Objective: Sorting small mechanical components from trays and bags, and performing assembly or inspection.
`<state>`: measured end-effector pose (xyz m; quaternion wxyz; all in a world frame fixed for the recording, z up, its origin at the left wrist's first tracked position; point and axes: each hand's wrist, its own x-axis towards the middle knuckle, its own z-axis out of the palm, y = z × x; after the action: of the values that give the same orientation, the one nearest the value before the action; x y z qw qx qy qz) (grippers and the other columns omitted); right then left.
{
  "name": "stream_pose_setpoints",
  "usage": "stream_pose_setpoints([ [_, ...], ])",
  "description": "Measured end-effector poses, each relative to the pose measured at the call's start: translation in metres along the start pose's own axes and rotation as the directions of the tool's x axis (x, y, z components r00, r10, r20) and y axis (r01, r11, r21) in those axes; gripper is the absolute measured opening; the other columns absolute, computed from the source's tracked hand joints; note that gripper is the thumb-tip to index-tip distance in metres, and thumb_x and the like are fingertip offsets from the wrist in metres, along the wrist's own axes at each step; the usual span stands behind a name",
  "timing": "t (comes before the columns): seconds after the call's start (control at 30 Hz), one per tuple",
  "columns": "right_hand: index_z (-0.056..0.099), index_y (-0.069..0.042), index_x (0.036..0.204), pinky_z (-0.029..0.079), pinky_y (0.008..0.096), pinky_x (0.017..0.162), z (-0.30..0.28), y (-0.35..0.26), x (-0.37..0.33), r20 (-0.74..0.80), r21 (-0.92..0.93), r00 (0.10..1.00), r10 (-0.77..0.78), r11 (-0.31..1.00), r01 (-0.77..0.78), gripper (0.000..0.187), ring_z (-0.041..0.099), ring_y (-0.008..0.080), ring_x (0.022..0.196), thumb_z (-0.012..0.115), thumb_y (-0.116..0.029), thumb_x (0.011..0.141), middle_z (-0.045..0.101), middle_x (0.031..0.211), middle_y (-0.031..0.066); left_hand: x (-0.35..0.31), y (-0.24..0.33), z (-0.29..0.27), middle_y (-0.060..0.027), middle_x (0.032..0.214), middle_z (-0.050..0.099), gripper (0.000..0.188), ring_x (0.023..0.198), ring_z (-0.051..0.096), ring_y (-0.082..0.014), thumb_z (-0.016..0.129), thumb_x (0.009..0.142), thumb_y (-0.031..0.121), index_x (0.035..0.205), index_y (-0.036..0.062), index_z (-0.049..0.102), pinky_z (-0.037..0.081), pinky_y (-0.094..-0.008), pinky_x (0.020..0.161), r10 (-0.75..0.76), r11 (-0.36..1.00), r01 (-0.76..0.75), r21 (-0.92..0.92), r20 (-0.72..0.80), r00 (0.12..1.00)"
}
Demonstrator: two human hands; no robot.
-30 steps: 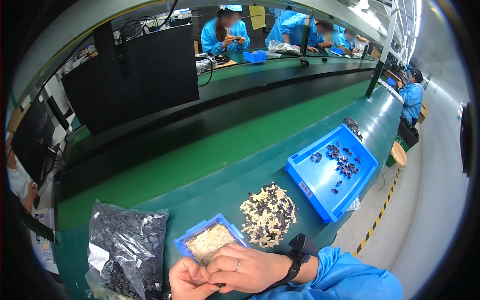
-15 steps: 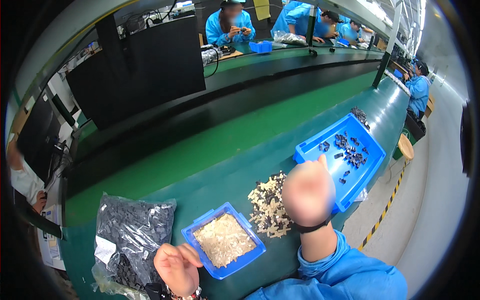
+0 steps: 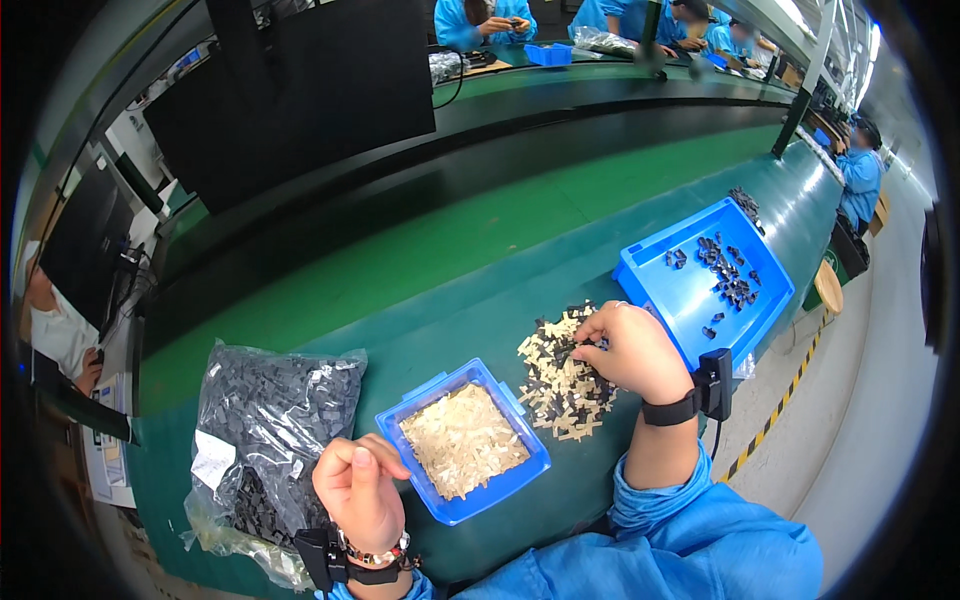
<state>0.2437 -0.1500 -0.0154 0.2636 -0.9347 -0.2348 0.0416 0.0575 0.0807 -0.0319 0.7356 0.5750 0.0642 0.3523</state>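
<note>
Our right hand (image 3: 630,350) has dropped from mid-air half a second ago and now sits on the loose pile of black and cream parts (image 3: 562,380), fingers curled in and pinching at pieces on the pile's top edge. Our left hand (image 3: 358,490) has hardly moved: it rests loosely curled, holding nothing, just beside the small blue tray (image 3: 432,496), which is full of pale cream pieces (image 3: 462,440). The big blue tray (image 3: 680,295) to the right carries a scatter of dark parts (image 3: 728,275). On the left lies a clear bag of black parts (image 3: 265,420), touching our left wrist.
</note>
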Motion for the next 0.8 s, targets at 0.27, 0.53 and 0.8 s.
stream_pose_setpoints([
  [0.27, 0.071, -0.002, 0.078, 0.052, 0.0384, 0.064, 0.016, 0.009, 0.009, 0.058, -0.051, 0.998, 0.029, 0.998, -0.026, 0.017, 0.066, 0.0299, 0.068, 0.078, -0.015, 0.069, 0.066, 0.071, 0.0150, 0.000, -0.004, 0.000, -0.0079, 0.060, 0.055, 0.028, 0.058, 0.048, -0.0143, 0.052, 0.099, 0.019, 0.075, 0.0067, 0.044, 0.037, -0.0272, 0.057, -0.008, 0.996, 0.004, 0.084, 0.055, 0.998],
  [0.53, 0.066, 0.001, 0.066, 0.051, 0.0435, 0.061, 0.019, 0.009, 0.007, -0.021, -0.126, 1.000, 0.008, 0.992, -0.011, 0.012, 0.062, 0.0400, 0.064, 0.060, -0.009, 0.070, 0.059, 0.065, 0.0235, -0.002, -0.001, 0.000, -0.0075, 0.060, 0.056, 0.030, 0.058, 0.050, -0.0140, 0.054, 0.098, 0.017, 0.072, 0.0067, 0.045, 0.037, -0.0257, 0.055, -0.012, 0.997, 0.009, 0.080, 0.036, 0.999],
  [0.8, 0.068, -0.001, 0.069, 0.052, 0.0405, 0.062, 0.009, 0.002, 0.006, -0.224, 0.076, 0.973, 0.055, 0.996, -0.039, 0.010, 0.065, 0.0352, 0.065, 0.064, -0.009, 0.073, 0.064, 0.068, 0.0201, -0.003, 0.000, 0.000, -0.0075, 0.062, 0.057, 0.028, 0.058, 0.052, -0.0131, 0.056, 0.097, 0.017, 0.074, 0.0066, 0.046, 0.038, -0.0244, 0.055, -0.052, 0.996, 0.051, 0.075, 0.023, 0.998],
])
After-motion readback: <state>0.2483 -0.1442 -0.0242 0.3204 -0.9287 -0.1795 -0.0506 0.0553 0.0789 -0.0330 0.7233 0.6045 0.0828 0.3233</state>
